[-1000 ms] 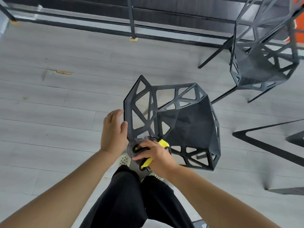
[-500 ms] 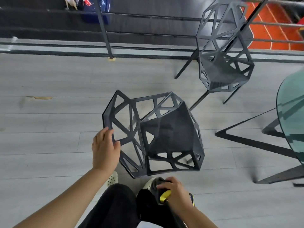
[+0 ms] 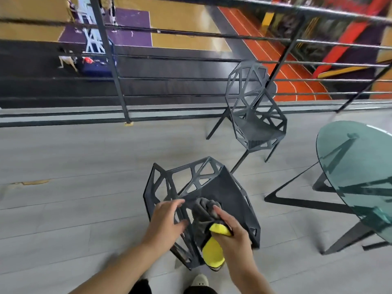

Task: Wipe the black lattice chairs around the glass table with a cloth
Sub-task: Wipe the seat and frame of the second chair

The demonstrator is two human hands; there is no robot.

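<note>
A black lattice chair (image 3: pixel 222 187) stands just in front of me, its back toward me. My right hand (image 3: pixel 232 228) grips a grey and yellow cloth (image 3: pixel 204 211) and holds it over the chair's back, the grey end bunched near the seat and the yellow end hanging down. My left hand (image 3: pixel 167 219) rests with spread fingers on the left lattice bars of the backrest. A second black lattice chair (image 3: pixel 254 115) stands farther off by the railing. The round glass table (image 3: pixel 356 166) is at the right.
A black metal railing (image 3: pixel 110 60) runs across the far side, with a drop to a sports court behind it. The table's black angled legs (image 3: pixel 297 200) reach across the grey plank floor on the right. My shoe (image 3: pixel 199 281) shows at the bottom.
My right hand has lifted the cloth from down near my legs up onto the chair's back. My view has tilted up, showing the railing and table. My left hand stays on the backrest.
</note>
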